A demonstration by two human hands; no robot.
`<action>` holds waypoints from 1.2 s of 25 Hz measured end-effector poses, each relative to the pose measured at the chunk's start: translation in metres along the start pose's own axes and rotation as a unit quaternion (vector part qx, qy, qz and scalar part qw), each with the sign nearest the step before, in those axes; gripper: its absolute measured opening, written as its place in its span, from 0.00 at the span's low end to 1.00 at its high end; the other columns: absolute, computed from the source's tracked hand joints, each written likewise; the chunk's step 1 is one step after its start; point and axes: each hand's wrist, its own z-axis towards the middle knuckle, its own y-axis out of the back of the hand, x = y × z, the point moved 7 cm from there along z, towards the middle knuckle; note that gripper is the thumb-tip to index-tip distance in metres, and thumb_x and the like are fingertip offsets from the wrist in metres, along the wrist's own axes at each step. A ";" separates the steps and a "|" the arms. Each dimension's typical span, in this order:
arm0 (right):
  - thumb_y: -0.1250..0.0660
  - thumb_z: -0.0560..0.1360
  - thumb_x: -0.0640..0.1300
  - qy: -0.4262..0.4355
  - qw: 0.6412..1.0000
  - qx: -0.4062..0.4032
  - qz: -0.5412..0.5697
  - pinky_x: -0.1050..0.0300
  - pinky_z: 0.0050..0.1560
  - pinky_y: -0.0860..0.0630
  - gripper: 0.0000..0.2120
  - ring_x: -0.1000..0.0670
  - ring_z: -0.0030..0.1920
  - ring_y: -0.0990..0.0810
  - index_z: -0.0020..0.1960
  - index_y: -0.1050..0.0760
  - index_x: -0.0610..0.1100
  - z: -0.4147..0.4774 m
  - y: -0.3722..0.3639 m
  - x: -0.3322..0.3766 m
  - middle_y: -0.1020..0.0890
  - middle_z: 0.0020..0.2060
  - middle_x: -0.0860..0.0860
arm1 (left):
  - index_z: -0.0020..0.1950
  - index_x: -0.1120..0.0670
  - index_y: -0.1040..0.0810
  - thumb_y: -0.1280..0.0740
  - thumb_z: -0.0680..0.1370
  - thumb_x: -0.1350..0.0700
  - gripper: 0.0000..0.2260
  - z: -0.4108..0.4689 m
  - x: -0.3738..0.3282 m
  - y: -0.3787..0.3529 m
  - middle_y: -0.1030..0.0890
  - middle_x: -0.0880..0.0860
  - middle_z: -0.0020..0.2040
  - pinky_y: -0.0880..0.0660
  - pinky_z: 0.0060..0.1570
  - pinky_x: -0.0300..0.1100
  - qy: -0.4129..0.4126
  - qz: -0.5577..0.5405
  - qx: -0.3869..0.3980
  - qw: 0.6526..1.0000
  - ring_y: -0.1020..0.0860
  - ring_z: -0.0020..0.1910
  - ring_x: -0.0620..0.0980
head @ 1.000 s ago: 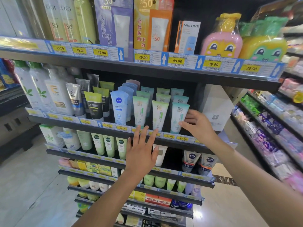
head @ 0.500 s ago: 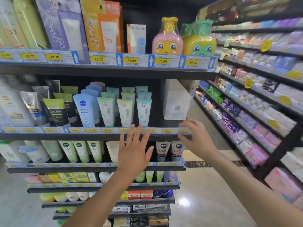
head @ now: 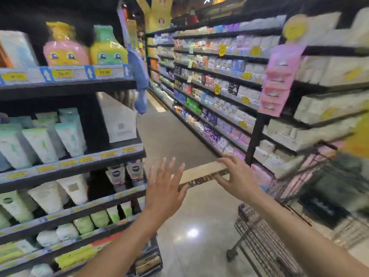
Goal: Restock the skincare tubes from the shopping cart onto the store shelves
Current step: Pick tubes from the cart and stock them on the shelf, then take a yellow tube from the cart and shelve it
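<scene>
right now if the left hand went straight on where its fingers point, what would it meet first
Probably nothing close: the left hand is open and points just past the shelf end into the open aisle. Blur makes depth uncertain.

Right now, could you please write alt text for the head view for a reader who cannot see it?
Two open, empty hands are raised in a store aisle: the left hand beside shelves of skincare tubes, the right hand near a wire shopping cart at lower right. The picture is motion-blurred.
</scene>
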 end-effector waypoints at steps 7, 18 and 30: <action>0.30 0.76 0.57 -0.137 0.989 -0.007 -0.051 0.50 0.74 0.36 0.25 0.52 0.72 0.34 0.71 0.27 0.53 -0.140 0.081 -0.157 0.30 0.72 0.54 | 0.78 0.48 0.31 0.45 0.80 0.38 0.29 -0.004 -0.215 -0.032 0.32 0.56 0.79 0.36 0.73 0.65 -0.131 -0.056 0.054 0.988 0.37 0.80 0.60; 0.31 0.75 0.57 -0.367 0.926 -0.028 -0.084 0.48 0.69 0.30 0.23 0.50 0.69 0.29 0.68 0.25 0.53 -0.328 0.159 -0.337 0.25 0.68 0.53 | 0.84 0.44 0.45 0.51 0.82 0.36 0.30 -0.009 -0.474 -0.082 0.47 0.52 0.85 0.47 0.80 0.61 -0.321 -0.126 0.130 0.930 0.49 0.84 0.56; 0.32 0.75 0.58 -0.488 0.865 -0.006 -0.117 0.50 0.71 0.33 0.27 0.50 0.74 0.34 0.72 0.31 0.55 -0.375 0.183 -0.516 0.31 0.74 0.53 | 0.84 0.43 0.49 0.49 0.82 0.35 0.31 0.079 -0.683 -0.186 0.50 0.53 0.85 0.45 0.79 0.61 -0.438 -0.141 0.172 0.871 0.50 0.84 0.57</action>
